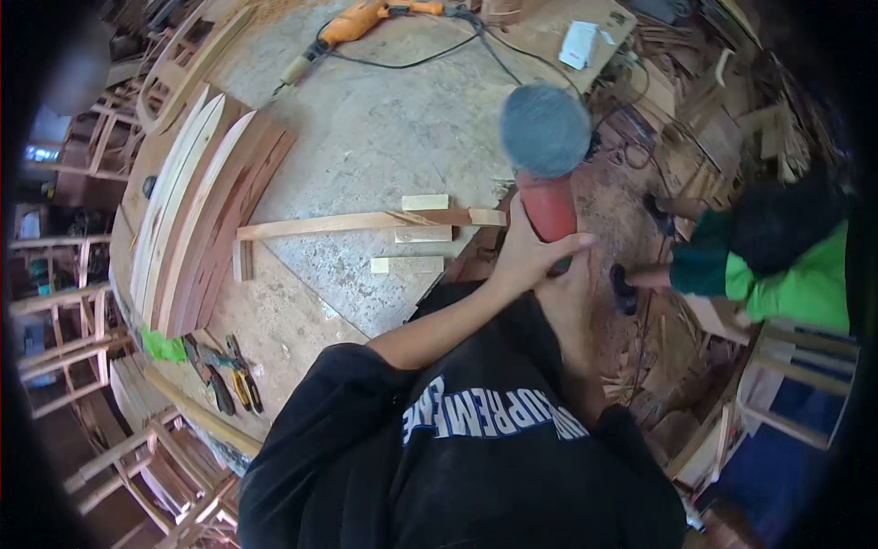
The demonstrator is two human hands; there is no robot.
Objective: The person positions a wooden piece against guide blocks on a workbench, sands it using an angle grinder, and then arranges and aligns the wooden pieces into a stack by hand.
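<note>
I hold a red angle grinder upright in front of me, off the table's right edge. Its round grey sanding disc faces up toward the camera. My left hand is wrapped around the red body just below the disc. Lower down, my right hand closes on the rear of the tool, most of which the hands hide. To the left, a long curved wooden strip lies across the table, with small wood blocks beside it and a short piece at its far end.
The worktable carries a stack of curved wooden pieces, an orange drill with a black cord, pliers and a white packet. Another person in green is at the right, among wood scraps on the floor.
</note>
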